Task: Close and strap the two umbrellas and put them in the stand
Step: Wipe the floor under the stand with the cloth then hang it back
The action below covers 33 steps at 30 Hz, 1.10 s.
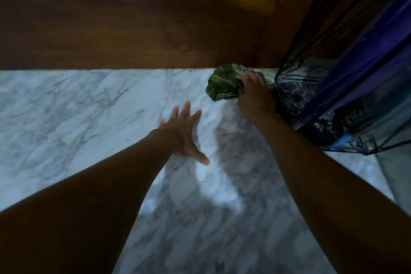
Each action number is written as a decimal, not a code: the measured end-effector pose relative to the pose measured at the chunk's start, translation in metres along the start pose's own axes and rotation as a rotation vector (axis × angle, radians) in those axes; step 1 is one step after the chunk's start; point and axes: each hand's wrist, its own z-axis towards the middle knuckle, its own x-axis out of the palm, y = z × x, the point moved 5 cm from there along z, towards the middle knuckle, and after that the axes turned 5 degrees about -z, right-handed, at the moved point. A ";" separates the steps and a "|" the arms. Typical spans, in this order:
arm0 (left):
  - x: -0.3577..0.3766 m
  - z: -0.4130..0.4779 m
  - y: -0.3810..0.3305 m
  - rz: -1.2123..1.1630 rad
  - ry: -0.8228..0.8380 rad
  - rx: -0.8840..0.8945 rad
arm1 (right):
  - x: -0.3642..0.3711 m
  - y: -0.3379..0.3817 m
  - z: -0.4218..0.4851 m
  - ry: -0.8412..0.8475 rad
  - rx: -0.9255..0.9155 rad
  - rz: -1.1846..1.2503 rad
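My right hand [253, 95] grips a folded green umbrella [222, 84] with pale leaf-like markings, low over the marble floor beside the wooden panel. Its far end is hidden behind my fingers. To the right an open umbrella [347, 69] with a purple, black and translucent patterned canopy and dark ribs leans against the wood. My left hand [184, 133] hovers over the floor with its fingers spread, holding nothing, well left of the green umbrella. No umbrella stand shows in the frame.
A dark wooden panel [133, 31] with vertical slats above it runs across the top. White and grey marble floor [77, 118] fills the middle and bottom. My shadow falls on the floor between my arms.
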 end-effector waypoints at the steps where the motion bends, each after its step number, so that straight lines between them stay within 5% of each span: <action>1: 0.000 0.000 0.000 0.000 -0.004 -0.002 | -0.001 0.003 -0.012 -0.051 0.011 0.000; 6: 0.000 0.000 -0.003 0.004 0.002 -0.012 | 0.016 0.018 -0.063 -0.136 -0.021 -0.019; 17: -0.001 -0.002 -0.004 -0.050 0.023 -0.019 | 0.006 0.000 0.014 -0.002 -0.009 0.016; 33: 0.011 -0.032 -0.012 -0.104 -0.178 -0.068 | 0.008 0.021 -0.199 -0.126 0.063 -0.114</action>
